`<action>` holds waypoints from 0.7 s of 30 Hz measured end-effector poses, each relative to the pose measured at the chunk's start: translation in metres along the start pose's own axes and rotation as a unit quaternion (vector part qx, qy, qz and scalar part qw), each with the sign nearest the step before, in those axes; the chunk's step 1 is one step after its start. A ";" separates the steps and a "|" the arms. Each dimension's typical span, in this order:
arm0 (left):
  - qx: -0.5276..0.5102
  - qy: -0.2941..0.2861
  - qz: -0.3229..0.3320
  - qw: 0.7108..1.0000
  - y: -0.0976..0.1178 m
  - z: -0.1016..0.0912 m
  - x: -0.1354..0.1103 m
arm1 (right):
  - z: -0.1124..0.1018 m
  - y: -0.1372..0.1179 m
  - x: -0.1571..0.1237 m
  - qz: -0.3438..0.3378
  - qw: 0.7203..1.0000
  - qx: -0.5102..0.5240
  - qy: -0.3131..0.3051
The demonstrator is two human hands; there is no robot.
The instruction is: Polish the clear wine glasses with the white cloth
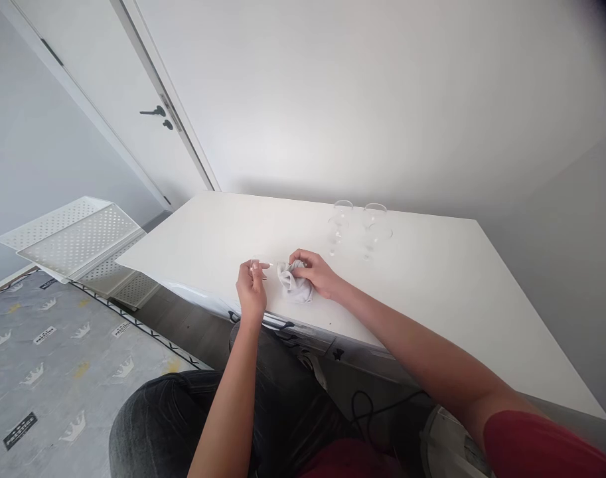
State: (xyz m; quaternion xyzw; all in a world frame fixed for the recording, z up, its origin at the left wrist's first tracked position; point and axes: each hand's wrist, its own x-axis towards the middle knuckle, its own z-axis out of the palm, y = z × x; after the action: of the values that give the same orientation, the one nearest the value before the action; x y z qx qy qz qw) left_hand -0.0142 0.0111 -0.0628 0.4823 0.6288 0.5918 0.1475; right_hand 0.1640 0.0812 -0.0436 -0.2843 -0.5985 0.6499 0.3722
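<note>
My left hand [251, 287] is over the near edge of the white table [432, 292], fingers pinched on the clear foot of a wine glass [261, 263] held sideways. The glass's bowl is hidden inside a light grey cloth [293, 284]. My right hand [316, 271] is closed round that cloth, just right of my left hand. The two hands are a few centimetres apart, joined by the glass.
Two clear stemmed glasses [340, 222] [375, 226] stand upright farther back on the table. A white perforated rack [78, 239] stands at the left beside a white door [133, 99]. A wall runs behind the table. My knees are under the table's edge.
</note>
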 end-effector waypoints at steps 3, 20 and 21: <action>-0.013 0.008 0.008 1.000 0.001 0.001 -0.001 | 0.001 -0.003 -0.003 -0.124 0.985 -0.115 0.011; 0.000 0.000 0.021 1.000 -0.004 0.001 0.000 | 0.000 -0.001 0.002 -0.067 0.977 -0.198 0.039; 0.002 -0.006 0.025 1.000 -0.004 0.001 -0.001 | 0.000 0.001 0.003 -0.070 0.977 -0.196 0.051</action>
State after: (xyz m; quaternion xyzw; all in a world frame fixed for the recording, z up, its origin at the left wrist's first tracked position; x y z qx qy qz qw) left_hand -0.0147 0.0120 -0.0670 0.5020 0.6165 0.5912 0.1357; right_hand 0.1628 0.0834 -0.0443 -0.3420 -0.7129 0.4769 0.3839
